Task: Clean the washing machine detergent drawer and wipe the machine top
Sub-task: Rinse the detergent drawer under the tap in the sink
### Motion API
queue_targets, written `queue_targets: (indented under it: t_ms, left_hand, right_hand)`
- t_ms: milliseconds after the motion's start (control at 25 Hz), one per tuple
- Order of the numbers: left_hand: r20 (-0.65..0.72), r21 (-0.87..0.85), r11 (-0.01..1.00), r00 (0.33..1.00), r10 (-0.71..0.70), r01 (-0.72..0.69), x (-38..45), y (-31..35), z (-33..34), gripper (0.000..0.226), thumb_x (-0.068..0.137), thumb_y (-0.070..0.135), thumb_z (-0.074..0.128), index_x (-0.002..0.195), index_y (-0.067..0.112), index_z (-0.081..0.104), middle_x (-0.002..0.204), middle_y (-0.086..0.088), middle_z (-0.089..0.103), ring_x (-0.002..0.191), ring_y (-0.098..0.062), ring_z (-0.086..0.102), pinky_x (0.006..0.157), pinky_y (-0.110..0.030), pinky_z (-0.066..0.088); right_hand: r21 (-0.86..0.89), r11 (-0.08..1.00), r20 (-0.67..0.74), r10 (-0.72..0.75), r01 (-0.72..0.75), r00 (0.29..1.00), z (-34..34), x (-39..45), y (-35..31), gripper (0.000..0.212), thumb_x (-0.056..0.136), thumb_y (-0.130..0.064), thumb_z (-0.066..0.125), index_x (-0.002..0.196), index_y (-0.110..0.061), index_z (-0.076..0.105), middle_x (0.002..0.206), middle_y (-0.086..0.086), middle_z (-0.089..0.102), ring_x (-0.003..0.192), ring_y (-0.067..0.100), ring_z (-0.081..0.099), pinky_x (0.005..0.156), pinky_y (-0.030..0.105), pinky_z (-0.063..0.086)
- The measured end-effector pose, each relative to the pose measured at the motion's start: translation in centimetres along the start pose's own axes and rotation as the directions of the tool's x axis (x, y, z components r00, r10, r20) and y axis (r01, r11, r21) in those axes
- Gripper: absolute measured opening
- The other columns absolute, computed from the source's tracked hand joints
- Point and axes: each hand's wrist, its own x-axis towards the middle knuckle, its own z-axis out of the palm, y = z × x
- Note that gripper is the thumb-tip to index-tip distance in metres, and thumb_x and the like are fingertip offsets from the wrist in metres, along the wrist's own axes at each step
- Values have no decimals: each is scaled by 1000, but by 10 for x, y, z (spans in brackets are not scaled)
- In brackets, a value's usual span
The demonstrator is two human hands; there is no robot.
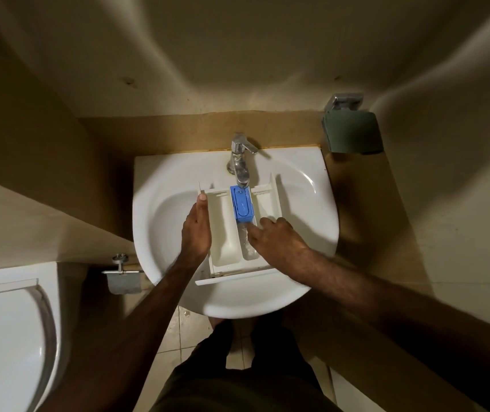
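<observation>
The white detergent drawer [226, 233] lies in the white sink [166, 209], its back end under the chrome tap [240, 165]. A blue softener insert [241, 205] sits in the drawer's middle compartment. Water stands in that compartment below the insert. My left hand [196, 230] presses flat, fingers straight, against the drawer's left wall. My right hand [276, 242] rests on the drawer's right side with one finger reaching into the wet middle compartment. The washing machine is out of view.
A green soap dispenser [352, 129] hangs on the wall at the sink's back right. A toilet [6, 337] stands at the lower left, with a metal paper holder [123, 276] beside it. Walls close in on both sides; tiled floor lies below the sink.
</observation>
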Motion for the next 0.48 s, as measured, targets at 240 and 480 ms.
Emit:
queue_targets:
  t_ms: [240,480]
  left_hand:
    - [-15,-20,1000,1000,-18,17,1,-3,1,77,89,90,25,116,36,72,108,1,77,99,-21,74,91,-52,61]
    - [-57,-4,999,997,-43,42,-4,1,4,83,86,93,22,115,34,73,104,1,78,94,-19,75,88,-50,62]
  right_hand:
    - [141,975,-30,-167,169,986,2,-5,1,38,97,-1,50,125,-21,67,122,-1,68,124,25,51,81,36,42]
    - [688,716,207,-33,-121,978,-4,2,-6,30,95,-9,46,118,-13,64,120,16,64,121,33,53,84,38,45]
